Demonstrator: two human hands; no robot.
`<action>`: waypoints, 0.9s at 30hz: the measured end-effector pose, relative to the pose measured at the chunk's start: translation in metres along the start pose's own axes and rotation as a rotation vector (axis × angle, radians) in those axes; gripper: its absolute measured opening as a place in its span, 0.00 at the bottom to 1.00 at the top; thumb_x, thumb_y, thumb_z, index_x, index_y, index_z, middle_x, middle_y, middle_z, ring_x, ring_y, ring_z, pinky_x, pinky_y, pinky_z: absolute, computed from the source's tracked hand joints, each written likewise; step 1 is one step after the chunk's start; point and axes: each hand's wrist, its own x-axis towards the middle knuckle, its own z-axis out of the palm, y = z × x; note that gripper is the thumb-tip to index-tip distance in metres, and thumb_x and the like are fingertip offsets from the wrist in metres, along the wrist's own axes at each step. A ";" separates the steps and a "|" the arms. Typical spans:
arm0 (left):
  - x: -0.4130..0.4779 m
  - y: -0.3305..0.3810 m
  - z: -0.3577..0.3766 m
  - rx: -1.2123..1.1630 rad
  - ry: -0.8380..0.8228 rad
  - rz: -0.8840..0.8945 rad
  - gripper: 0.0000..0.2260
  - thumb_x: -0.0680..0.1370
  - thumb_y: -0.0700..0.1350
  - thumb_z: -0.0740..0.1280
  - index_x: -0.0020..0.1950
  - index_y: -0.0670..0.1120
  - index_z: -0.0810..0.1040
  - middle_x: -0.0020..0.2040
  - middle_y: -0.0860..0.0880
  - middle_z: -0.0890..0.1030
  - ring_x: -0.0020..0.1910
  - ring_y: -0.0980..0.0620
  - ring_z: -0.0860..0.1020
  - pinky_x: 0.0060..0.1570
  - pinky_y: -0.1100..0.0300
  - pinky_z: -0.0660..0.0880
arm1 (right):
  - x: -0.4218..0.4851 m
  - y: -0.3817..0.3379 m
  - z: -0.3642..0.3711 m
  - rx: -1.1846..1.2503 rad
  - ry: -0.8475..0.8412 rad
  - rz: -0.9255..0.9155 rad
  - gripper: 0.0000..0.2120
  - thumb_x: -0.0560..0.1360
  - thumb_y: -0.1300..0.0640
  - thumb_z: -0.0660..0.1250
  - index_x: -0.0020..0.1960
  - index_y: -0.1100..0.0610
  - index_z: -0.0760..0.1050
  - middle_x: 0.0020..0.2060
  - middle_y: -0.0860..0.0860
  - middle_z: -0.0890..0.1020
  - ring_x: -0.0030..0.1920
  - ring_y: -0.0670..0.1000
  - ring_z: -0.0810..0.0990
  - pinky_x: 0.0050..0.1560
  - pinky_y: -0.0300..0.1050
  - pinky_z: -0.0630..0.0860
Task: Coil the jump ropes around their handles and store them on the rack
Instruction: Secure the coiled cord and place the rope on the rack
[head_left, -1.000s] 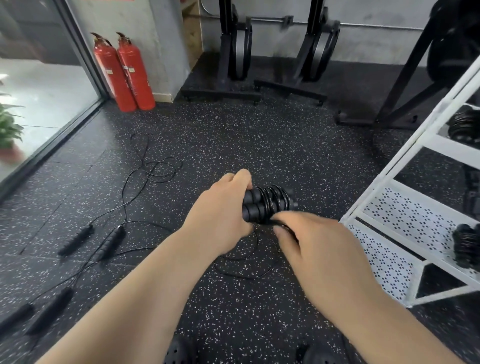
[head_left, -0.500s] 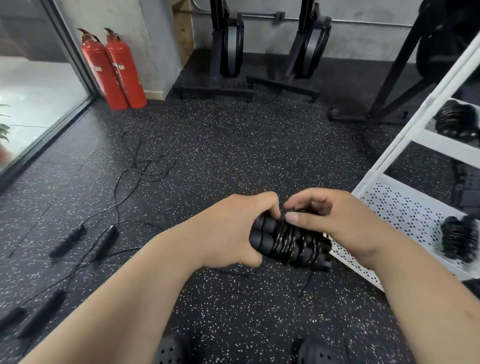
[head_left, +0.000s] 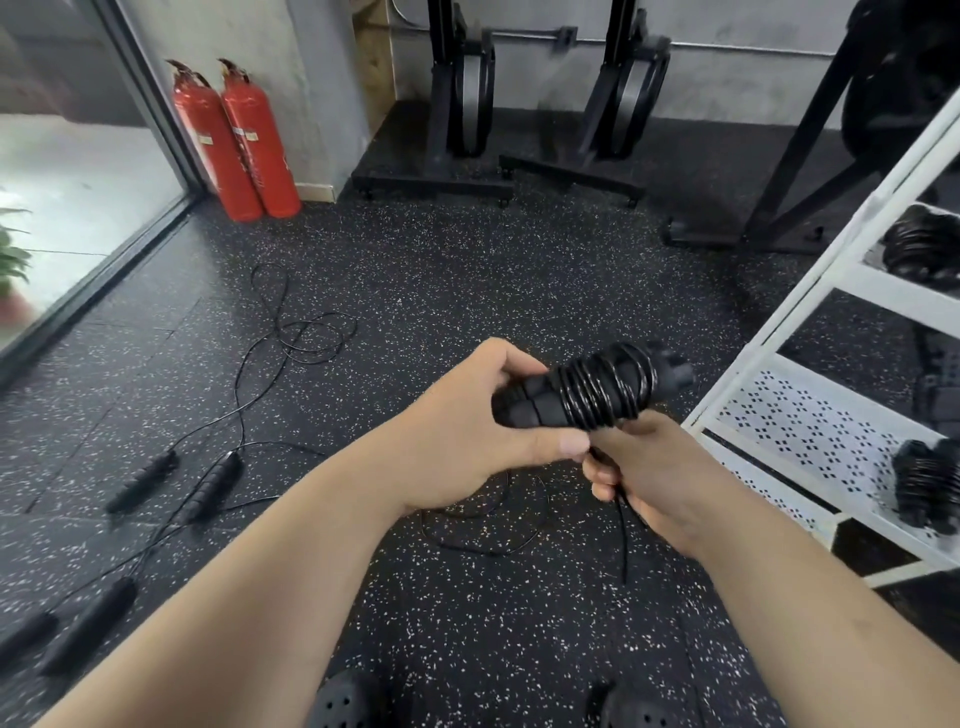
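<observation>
In the head view the left hand (head_left: 462, 431) grips the paired handles (head_left: 530, 402), already wrapped with many turns of cord (head_left: 608, 389), while the right hand (head_left: 660, 473) just below pinches the loose tail (head_left: 623, 540). This rope looks nearly coiled, with the last turns left. Right of the hands, the rack (head_left: 810, 421) holds coiled bundles (head_left: 927, 483); far left, two uncoiled jump ropes (head_left: 213, 483) lie on the floor.

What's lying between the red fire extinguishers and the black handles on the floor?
Loose black rope, looped on the speckled floor, seen in the head view.
</observation>
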 end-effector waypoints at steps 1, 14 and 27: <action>0.001 -0.003 -0.001 -0.033 0.001 -0.006 0.25 0.73 0.62 0.79 0.64 0.59 0.73 0.54 0.57 0.84 0.50 0.59 0.82 0.54 0.52 0.79 | -0.001 -0.002 0.004 -0.002 0.016 -0.001 0.14 0.86 0.59 0.65 0.44 0.59 0.80 0.35 0.54 0.79 0.30 0.48 0.67 0.34 0.46 0.64; 0.009 -0.019 -0.008 0.183 0.425 -0.072 0.24 0.73 0.53 0.82 0.61 0.57 0.74 0.54 0.60 0.79 0.48 0.61 0.79 0.41 0.70 0.73 | -0.028 0.003 0.034 -0.834 0.073 -0.313 0.07 0.86 0.45 0.62 0.54 0.43 0.78 0.34 0.47 0.83 0.29 0.43 0.77 0.31 0.45 0.73; 0.010 -0.014 0.003 0.370 0.190 -0.086 0.17 0.85 0.56 0.66 0.70 0.53 0.69 0.63 0.55 0.69 0.49 0.58 0.76 0.45 0.62 0.70 | -0.048 -0.021 0.017 -1.178 0.385 -0.765 0.13 0.87 0.47 0.58 0.60 0.44 0.81 0.42 0.41 0.79 0.34 0.45 0.76 0.32 0.44 0.72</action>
